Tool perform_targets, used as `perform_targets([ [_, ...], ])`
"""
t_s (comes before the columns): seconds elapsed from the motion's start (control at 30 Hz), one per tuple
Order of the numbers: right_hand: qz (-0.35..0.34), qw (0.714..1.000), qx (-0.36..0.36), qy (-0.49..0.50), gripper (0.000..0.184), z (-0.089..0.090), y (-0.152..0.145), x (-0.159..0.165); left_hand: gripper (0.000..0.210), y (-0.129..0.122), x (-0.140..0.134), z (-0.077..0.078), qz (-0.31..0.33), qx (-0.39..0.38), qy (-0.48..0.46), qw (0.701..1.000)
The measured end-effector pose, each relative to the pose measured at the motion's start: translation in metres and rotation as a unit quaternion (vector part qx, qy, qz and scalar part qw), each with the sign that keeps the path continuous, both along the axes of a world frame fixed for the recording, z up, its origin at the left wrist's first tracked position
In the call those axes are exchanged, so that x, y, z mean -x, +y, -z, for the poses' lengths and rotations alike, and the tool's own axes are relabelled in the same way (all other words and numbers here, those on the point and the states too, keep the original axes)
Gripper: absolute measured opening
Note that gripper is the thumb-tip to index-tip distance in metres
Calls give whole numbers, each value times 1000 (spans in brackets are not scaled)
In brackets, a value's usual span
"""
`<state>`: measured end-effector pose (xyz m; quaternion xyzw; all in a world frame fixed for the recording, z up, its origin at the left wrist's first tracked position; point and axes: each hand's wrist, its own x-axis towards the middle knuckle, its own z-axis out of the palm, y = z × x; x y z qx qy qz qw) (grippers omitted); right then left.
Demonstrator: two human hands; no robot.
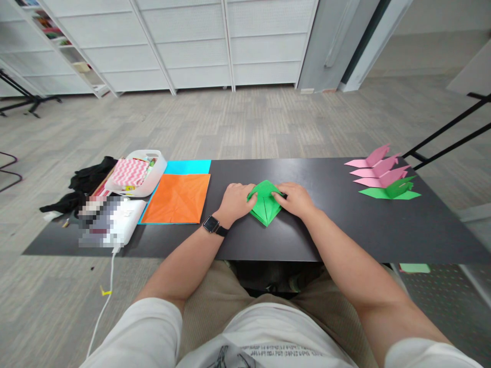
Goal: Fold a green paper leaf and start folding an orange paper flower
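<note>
A green sheet of origami paper (266, 203), folded into a layered diamond with a crease down its middle, lies on the dark table in front of me. My left hand (238, 200) grips its left corner, thumb on top and fingers behind. At the opposite corner, my right hand (294, 198) holds the paper the same way, its thumb pressing on the upper face. The fingertips of both hands are partly hidden behind the paper. One point of the diamond faces toward me.
To the left lie orange paper (176, 199) and blue paper (188, 166), beside a white basket (156, 176) and a white device (132, 220) with a cable. Folded pink birds (378, 167) and a green one (395, 191) stand at right on the black table (345, 235).
</note>
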<state>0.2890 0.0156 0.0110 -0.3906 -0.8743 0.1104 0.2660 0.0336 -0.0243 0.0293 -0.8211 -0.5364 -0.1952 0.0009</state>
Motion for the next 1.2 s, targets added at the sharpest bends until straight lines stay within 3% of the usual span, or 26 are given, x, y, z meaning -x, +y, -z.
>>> perform_targets([
  [0.2, 2, 999, 6, 34, 35, -7, -5, 0, 31, -2, 1, -5, -15, 18, -22, 999],
  [0.37, -1, 999, 16, 33, 35, -10, -2, -6, 37, -3, 10, -12, 10, 23, -103, 994],
  [0.5, -24, 999, 32, 30, 36, -10, 0, -10, 33, 2, 21, -9, 7, 47, -172, 984],
  [0.73, -12, 999, 34, 39, 35, -8, 0, -8, 34, 4, 23, -7, 148, 100, -193, 965],
  [0.93, 10, 997, 41, 68, 33, -7, 2, -8, 50, -3, 16, -10, 200, 148, -228, 941],
  [1.1, 6, 997, 40, 66, 33, -4, 3, -5, 81, -6, 11, -6, 200, 90, -201, 955],
  [1.2, 8, 997, 36, 60, 34, -2, 4, -4, 81, -7, 9, -7, 214, 32, -148, 965],
])
